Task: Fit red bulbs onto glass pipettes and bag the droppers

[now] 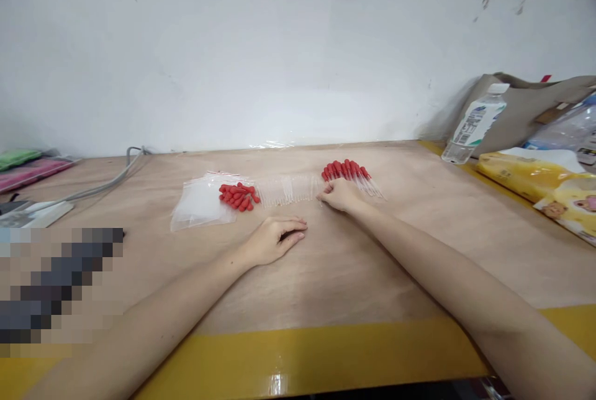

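My left hand (278,240) rests on the brown paper, its fingers stretched out with a gap below the forefinger and nothing in them. Farther right, my right hand (342,195) pinches what looks like a thin clear tube at the right end of a row of thin clear tubes (288,190). Left of that row, a pile of loose red rubber bulbs (238,197) partly covers clear zip bags (201,204). Just beyond my right hand lie droppers (344,169), clear tubes with red bulbs on their far ends, side by side; my hand hides some of the tubes.
Brown paper (372,288) covers the table, with yellow tape (326,350) along the front edge. At right are a plastic bottle (475,123), a grey bag (526,108) and a yellow pack (526,173). A grey cable (107,186) and pink packets (35,174) lie at left.
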A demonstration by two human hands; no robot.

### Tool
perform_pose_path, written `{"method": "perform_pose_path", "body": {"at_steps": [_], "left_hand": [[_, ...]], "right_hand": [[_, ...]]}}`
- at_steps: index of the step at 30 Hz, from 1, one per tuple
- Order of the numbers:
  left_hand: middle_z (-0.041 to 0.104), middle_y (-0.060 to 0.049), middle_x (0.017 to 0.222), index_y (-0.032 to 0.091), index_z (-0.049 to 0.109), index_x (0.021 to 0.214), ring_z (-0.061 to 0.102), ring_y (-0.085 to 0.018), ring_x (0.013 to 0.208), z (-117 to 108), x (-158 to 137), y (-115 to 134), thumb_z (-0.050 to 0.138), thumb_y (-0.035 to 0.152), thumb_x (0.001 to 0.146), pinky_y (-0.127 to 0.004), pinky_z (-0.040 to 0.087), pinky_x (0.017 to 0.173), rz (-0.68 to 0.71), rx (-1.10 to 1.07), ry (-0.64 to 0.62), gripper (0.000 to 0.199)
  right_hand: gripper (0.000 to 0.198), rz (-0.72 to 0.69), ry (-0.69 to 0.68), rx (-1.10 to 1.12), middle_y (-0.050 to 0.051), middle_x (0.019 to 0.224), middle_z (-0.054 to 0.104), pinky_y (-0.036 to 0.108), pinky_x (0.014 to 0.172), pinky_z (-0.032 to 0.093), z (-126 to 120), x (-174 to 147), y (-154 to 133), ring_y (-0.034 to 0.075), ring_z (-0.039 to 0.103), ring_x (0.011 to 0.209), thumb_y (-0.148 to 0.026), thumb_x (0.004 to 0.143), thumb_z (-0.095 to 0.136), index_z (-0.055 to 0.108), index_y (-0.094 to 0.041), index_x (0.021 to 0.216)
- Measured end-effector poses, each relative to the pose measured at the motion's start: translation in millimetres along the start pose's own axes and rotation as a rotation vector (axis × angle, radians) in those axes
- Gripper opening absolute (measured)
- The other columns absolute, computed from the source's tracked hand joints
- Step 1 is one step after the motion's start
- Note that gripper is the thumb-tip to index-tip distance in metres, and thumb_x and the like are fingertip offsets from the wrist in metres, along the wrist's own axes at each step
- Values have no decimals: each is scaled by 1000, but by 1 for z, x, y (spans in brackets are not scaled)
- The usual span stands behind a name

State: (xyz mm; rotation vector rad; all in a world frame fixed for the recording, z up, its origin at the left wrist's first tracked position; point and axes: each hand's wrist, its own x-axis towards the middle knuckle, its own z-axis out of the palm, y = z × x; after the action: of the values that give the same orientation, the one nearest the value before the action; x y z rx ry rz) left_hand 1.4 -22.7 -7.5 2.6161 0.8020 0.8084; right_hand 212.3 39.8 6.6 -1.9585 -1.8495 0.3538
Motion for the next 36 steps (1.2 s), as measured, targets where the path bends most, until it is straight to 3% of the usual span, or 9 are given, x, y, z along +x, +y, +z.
{"method": "perform_pose_path", "body": {"at_steps": [8,12,16,20,23,27,31,36], "left_hand": [[65,-5,106,19,63,103,59,-16,99,0,0,0,47,26,86,-30,46,88,16,14,-17,24],[64,-6,91,18,65,90,56,-19,87,-7,0,-5,50,28,83,-33,44,78,-8,262,134,19],[58,-8,80,17,62,78,50,-23,81,-29,-3,-20,51,30,80,-37,38,72,-227,661,365,17],[56,-10,83,18,60,74,48,-27,84,-51,-11,-34,51,32,79,-38,34,70,-380,904,383,17],[55,-11,82,18,60,68,47,-28,83,-57,-17,-40,50,34,79,-38,32,68,-422,975,347,22],[55,-11,78,18,61,63,48,-27,81,-57,-19,-44,50,36,79,-38,32,67,-428,996,317,27],[55,-10,78,18,62,64,48,-26,80,-57,-16,-38,48,36,81,-39,32,68,-392,987,370,28],[56,-9,82,17,63,76,48,-24,82,-44,-9,-13,50,35,82,-38,36,74,-192,763,380,23]], "right_hand": [[17,-32,-334,7,-2,56,57,22,48,33,-26,-7,13,11,52,54,-32,60,69,60,-17,56],[14,-87,-416,-78,-2,57,58,21,49,33,-37,-22,19,11,52,56,-29,60,69,59,-19,60],[27,-125,-262,-88,-1,65,60,22,51,34,-28,-40,25,13,54,60,-46,64,64,57,-20,71],[30,-148,-6,-96,2,72,62,25,53,32,-13,-56,29,16,55,66,-50,73,54,55,-21,78],[24,-165,34,-121,2,75,62,26,52,29,-8,-63,29,17,55,69,-44,79,49,55,-21,80],[20,-186,55,-161,3,79,63,26,53,29,-7,-67,28,18,56,72,-38,82,45,54,-21,81],[21,-152,54,-191,5,85,64,28,56,30,-5,-69,27,20,57,77,-36,85,40,54,-20,84],[21,-137,28,-236,7,91,63,28,56,31,-5,-71,25,22,58,79,-34,87,38,53,-19,87]]}}
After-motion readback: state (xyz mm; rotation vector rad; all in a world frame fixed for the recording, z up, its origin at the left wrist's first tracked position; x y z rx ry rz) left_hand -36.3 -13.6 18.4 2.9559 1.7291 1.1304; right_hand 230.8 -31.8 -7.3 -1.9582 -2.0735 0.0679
